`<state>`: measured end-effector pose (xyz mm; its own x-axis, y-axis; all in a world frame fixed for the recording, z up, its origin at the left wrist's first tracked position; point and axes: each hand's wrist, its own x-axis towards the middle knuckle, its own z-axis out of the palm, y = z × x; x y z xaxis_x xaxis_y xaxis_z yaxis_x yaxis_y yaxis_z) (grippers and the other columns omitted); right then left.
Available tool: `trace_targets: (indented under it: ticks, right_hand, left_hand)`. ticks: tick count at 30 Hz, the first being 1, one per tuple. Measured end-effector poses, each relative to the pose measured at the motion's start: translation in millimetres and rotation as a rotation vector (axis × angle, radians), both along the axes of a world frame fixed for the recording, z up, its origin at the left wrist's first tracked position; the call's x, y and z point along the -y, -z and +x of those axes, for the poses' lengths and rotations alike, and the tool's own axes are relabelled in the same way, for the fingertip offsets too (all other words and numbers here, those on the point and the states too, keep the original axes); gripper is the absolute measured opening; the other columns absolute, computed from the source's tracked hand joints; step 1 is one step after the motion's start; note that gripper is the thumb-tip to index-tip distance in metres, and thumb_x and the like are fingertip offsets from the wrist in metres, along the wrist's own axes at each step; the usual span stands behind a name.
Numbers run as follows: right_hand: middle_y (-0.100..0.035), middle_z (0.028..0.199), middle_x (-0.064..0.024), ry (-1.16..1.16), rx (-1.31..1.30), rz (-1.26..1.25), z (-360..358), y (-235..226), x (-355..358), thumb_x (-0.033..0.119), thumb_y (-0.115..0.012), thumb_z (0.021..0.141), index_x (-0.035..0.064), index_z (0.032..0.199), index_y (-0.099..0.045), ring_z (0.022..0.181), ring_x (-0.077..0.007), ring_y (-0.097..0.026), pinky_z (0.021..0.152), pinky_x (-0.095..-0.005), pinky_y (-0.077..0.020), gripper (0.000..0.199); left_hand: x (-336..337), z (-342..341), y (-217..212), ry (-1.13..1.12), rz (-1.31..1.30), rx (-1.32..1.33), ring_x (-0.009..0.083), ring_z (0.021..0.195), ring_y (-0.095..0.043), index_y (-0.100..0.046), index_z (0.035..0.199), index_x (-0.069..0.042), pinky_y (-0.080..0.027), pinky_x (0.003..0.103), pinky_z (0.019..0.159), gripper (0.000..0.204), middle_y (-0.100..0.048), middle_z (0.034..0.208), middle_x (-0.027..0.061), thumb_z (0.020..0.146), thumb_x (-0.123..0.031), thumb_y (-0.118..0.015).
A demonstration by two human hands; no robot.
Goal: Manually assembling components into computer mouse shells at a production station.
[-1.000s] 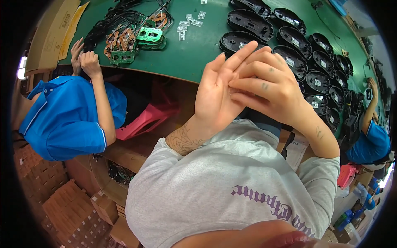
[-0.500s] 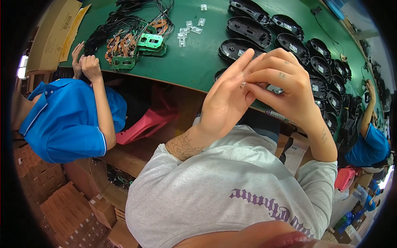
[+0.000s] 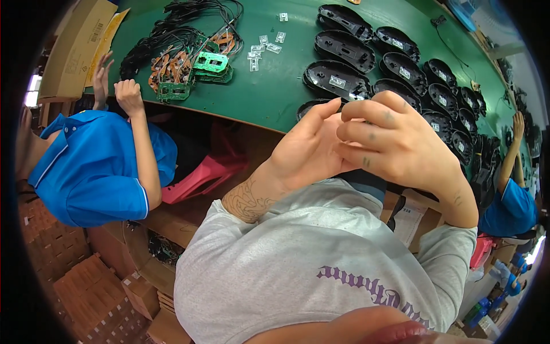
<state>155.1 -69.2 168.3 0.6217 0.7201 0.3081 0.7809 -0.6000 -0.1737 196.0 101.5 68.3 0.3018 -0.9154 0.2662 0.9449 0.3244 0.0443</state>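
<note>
My left hand (image 3: 306,152) and my right hand (image 3: 401,143) are raised together in front of my chest, over the near edge of the green table (image 3: 275,92). The left palm faces right with its thumb up. The bent fingers of my right hand cover the left hand's fingers and press on them. Whether a small part sits between them is hidden. Just beyond my hands, black mouse shells (image 3: 338,80) lie in rows on the table. Small clear plastic pieces (image 3: 260,50) lie farther left.
Green circuit boards (image 3: 209,63) and a tangle of black cables (image 3: 172,34) lie at the table's left. A person in a blue shirt (image 3: 91,166) sits there, hands at the table edge. Another blue-shirted person (image 3: 510,203) sits far right. Below are a pink stool (image 3: 200,175) and cardboard boxes (image 3: 86,286).
My left hand's fingers were stretched flat; now my right fingers have curled over them. Both hands have sunk slightly toward my chest. The co-worker on the left keeps both hands near the table edge.
</note>
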Motion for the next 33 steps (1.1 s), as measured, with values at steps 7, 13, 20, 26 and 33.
trace_targets:
  ticks: [7, 13, 20, 26, 33]
  right_hand:
    - [-0.065, 0.094, -0.0024, 0.044, 0.05, 0.104, 25, -5, 4, 0.014, -0.074, 0.067, 0.0081, 0.086, -0.071, 0.101, -0.0251, -0.06, 0.08, -0.0376, -0.0466, 0.02]
    - [-0.067, 0.093, -0.0045, 0.512, 0.087, 0.277, 76, 25, 43, 0.013, -0.074, 0.076, 0.0058, 0.087, -0.075, 0.098, -0.0248, -0.058, 0.081, -0.037, -0.0467, 0.013]
    - [-0.067, 0.09, -0.0033, 0.688, -0.014, 0.093, 108, 67, 53, 0.02, -0.074, 0.075, 0.0088, 0.083, -0.077, 0.095, -0.0266, -0.058, 0.083, -0.0383, -0.0469, 0.014]
    - [-0.066, 0.088, -0.0027, 0.729, -0.01, 0.014, 110, 70, 46, 0.022, -0.073, 0.075, 0.0103, 0.08, -0.077, 0.095, -0.0262, -0.057, 0.083, -0.0379, -0.0455, 0.013]
    - [-0.066, 0.088, -0.0025, 0.714, -0.038, 0.04, 116, 72, 44, 0.022, -0.074, 0.075, 0.01, 0.079, -0.077, 0.095, -0.0259, -0.057, 0.083, -0.0379, -0.0448, 0.013]
  left_hand:
    - [-13, 7, -38, -0.308, 0.344, 0.106, 0.0215, 0.12, -0.055, -0.04, 0.143, -0.002, -0.04, 0.04, 0.106, 0.058, -0.053, 0.136, 0.0131, 0.103, -0.042, -0.027]
    - [-33, 41, -21, -0.966, 0.714, 0.906, 0.0295, 0.125, -0.053, -0.042, 0.139, 0.01, -0.039, 0.043, 0.109, 0.06, -0.055, 0.133, 0.0208, 0.101, -0.035, -0.032]
    - [-50, 56, 27, -1.504, 1.2, 1.127, 0.0205, 0.102, -0.062, -0.064, 0.119, 0.004, -0.047, 0.031, 0.092, 0.032, -0.064, 0.115, 0.0133, 0.097, -0.014, -0.048]
    - [-52, 54, 42, -1.479, 1.303, 1.243, 0.0188, 0.096, -0.064, -0.065, 0.117, 0.003, -0.049, 0.031, 0.088, 0.029, -0.067, 0.105, 0.0123, 0.097, -0.008, -0.048]
    - [-51, 59, 46, -1.51, 1.352, 1.36, 0.0181, 0.095, -0.065, -0.067, 0.114, 0.003, -0.05, 0.03, 0.087, 0.028, -0.069, 0.101, 0.0122, 0.096, -0.006, -0.048]
